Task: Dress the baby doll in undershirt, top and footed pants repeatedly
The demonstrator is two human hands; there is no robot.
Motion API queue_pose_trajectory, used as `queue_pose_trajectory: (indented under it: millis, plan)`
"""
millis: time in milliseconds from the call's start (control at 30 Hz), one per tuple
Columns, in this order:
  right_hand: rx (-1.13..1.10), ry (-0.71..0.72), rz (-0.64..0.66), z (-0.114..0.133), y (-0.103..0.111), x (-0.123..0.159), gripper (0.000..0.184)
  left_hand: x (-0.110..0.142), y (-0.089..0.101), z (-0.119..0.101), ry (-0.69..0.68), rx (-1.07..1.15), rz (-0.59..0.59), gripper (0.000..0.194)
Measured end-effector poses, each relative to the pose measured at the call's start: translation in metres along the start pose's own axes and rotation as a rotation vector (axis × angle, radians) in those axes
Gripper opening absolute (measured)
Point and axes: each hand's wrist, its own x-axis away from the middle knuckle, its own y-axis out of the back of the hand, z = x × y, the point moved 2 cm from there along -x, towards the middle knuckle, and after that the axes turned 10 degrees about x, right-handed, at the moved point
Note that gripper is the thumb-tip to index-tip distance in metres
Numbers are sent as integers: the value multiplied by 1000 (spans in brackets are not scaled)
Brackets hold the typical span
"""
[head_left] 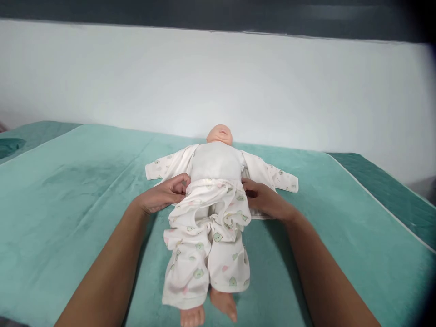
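Observation:
A baby doll (220, 134) lies on its back, head away from me and bare feet toward me. It wears white printed pants (194, 247), pulled up to the waist and bunched at the thighs. A white printed top (252, 165) is spread open under it, sleeves stretched to both sides, baring the pale torso (217, 161). At the left end of the waistband my left hand (168, 193) pinches the pants with bent fingers. On the opposite side my right hand (264, 197) is closed at the waistband, its fingertips partly hidden beside the doll.
A green cover (85, 190) spreads under the doll, with pale seam lines toward both sides. Behind it rises a white wall (136, 77) with a dark band (204, 16) above. A darker green fold (12, 146) lies at the far left.

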Motion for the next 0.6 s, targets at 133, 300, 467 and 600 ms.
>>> queue_pose_trajectory:
  millis: [133, 300, 467, 600]
  plan:
    - [116, 92, 74, 4, 0, 0, 11, 1, 0, 6, -12, 101, 54, 37]
    - [162, 140, 112, 3, 1, -1, 15, -1, -2, 10, -58, 130, 158, 40]
    - [228, 114, 73, -1, -1, -2, 20, -3, 0, 15, -72, 129, 112, 45]
    - [236, 67, 13, -3, -5, -2, 22, -4, 3, 18, -91, 118, 48, 47]
